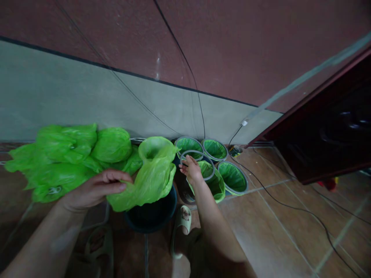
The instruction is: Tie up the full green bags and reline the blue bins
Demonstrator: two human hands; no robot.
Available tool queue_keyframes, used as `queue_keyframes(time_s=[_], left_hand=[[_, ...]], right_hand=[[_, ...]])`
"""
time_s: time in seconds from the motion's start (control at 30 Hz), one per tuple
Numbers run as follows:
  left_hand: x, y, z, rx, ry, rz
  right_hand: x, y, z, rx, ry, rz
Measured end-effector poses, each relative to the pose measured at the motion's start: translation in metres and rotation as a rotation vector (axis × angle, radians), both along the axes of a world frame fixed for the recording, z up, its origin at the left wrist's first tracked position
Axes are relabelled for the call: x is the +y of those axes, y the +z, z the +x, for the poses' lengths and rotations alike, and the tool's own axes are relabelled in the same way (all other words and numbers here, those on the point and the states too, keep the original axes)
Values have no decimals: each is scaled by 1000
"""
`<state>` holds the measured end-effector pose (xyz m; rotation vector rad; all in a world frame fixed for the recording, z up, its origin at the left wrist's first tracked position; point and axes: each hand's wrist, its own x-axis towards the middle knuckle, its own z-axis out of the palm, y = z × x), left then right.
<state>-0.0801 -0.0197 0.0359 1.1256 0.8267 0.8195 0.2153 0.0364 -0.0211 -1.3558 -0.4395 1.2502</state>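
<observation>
My left hand point(101, 187) pinches the end of a thin green plastic bag point(150, 179), which hangs crumpled to the right, above a dark round basin point(153, 222). My right hand point(191, 170) has its fingers at the left side of a loose grey rim ring point(211, 165) and appears to grip it. The ring is raised over a bin whose green liner point(218, 185) folds over the edge. Around it stand other bins with green liners and grey rims: one behind point(189, 144), one at back right point(215, 150) and one at right point(232, 177).
Several filled green bags point(66, 154) lie piled along the wall at left. Black cable point(278, 206) crosses the tiled floor at right, near a dark wooden door point(327, 123). My slippered foot point(182, 227) stands beside the basin.
</observation>
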Motion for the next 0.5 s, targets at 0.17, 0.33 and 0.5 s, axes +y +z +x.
queue_keyframes(time_s=[0.17, 0.33, 0.5], left_hand=[[-18, -7, 37, 45, -657, 131], [-30, -2, 57, 81, -795, 130], [-22, -3, 32, 179, -648, 150]], right_hand=[[-3, -7, -9, -67, 101, 44], [1, -22, -17, -25, 132, 110], [13, -27, -4, -100, -109, 182]])
